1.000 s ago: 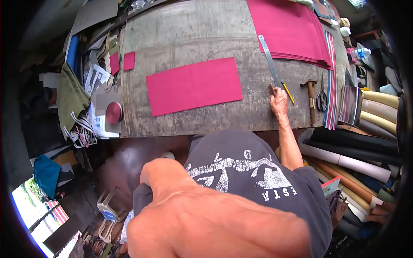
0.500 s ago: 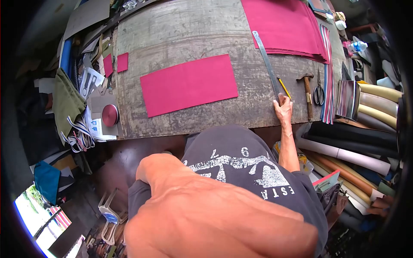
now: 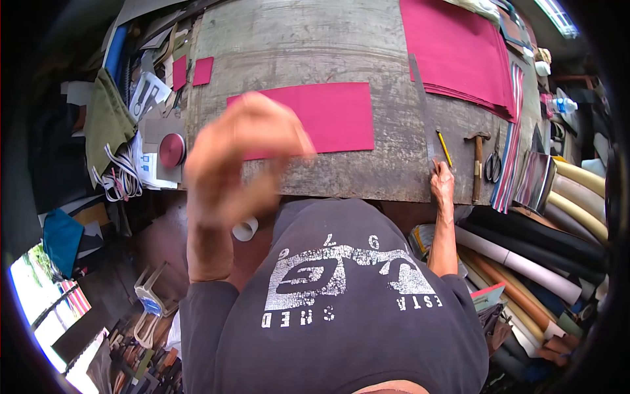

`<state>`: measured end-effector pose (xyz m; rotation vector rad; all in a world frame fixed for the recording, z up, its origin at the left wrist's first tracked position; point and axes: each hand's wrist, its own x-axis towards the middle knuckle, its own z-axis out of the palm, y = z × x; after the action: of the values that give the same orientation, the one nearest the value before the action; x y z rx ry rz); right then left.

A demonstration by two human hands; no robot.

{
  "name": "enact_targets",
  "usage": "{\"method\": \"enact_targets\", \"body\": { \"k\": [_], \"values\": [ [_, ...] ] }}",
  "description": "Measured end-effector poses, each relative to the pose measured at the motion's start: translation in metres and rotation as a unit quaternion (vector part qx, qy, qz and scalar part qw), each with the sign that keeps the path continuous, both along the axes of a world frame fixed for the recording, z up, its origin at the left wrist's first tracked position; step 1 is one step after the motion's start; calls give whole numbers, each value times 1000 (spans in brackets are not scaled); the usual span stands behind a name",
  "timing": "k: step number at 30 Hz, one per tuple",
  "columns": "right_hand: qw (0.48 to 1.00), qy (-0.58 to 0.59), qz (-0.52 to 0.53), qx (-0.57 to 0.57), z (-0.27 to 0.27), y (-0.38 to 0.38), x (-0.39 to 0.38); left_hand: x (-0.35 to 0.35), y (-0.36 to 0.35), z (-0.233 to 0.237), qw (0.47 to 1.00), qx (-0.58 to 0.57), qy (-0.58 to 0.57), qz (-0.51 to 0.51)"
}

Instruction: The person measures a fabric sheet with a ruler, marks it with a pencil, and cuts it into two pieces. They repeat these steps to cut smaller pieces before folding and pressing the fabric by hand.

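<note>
My right hand (image 3: 442, 182) is at the table's front edge, fingers closed around the near end of a long metal ruler (image 3: 422, 105). A yellow pencil-like stick (image 3: 444, 148) lies just beyond that hand, beside the ruler. Raised in front of me and smeared by motion, my left hand (image 3: 246, 148) hides the left part of a pink rectangular sheet (image 3: 338, 118) lying flat on the table. Whether its fingers hold anything cannot be made out. At the far right, a stack of larger pink sheets (image 3: 459, 59) lies partly beside the ruler's far end.
A hammer (image 3: 478, 164), scissors (image 3: 493, 164) and a striped strap (image 3: 510, 151) lie at the right of the worn table (image 3: 308, 39). Two small pink pieces (image 3: 203, 71) and a red roll of tape (image 3: 172, 150) are at the left. Material rolls (image 3: 518, 253) lean at right.
My left hand has moved away from close before the camera, forward over the pink sheet. The right hand still holds the ruler's near end. The view has shifted slightly.
</note>
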<state>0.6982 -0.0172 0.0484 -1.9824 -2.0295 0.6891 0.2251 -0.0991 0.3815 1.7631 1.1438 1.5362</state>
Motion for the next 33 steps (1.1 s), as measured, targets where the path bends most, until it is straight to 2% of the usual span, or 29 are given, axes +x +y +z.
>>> {"method": "enact_targets", "body": {
  "k": [1,3,4,5,7,10,11,12,15,17,19,22,25,26,29,33],
  "values": [
    [999,38,-7,-23,10,-3,-11,-28,10,-35,995,-31,74,52],
    [991,109,-28,-69,38,-15,-38,-66,17,-109,954,-179,153,185],
    [977,201,-10,-76,12,-25,-36,-87,19,-158,933,-188,242,188],
    [964,257,-9,-71,17,-40,-59,-103,20,-207,905,-195,328,189],
    [951,291,-30,-96,27,-74,-112,-108,25,-279,905,-156,372,136],
    [908,403,-54,-101,11,-127,-189,-96,35,-329,878,-98,462,80],
    [906,398,-74,-122,19,-140,-216,-94,38,-338,877,-81,469,66],
    [885,440,-98,-118,15,-153,-241,-96,43,-351,876,-75,470,73],
    [872,457,-97,-150,15,-172,-289,-97,40,-365,886,-72,450,81],
    [889,394,-88,-216,0,-183,-301,-98,44,-367,898,-69,426,91],
    [897,378,-82,-214,0,-191,-317,-98,41,-372,909,-75,396,106],
    [927,334,-44,-165,12,-200,-330,-98,43,-371,903,-67,403,129],
    [898,418,-30,-135,11,-215,-332,-96,42,-368,886,-82,438,130],
    [929,347,43,-123,2,-222,-324,-96,43,-369,878,-80,453,130],
    [969,211,99,-78,23,-228,-322,-96,43,-372,864,-81,478,135],
    [967,231,98,-51,16,-230,-322,-96,45,-372,865,-81,477,133]
  ]
}}
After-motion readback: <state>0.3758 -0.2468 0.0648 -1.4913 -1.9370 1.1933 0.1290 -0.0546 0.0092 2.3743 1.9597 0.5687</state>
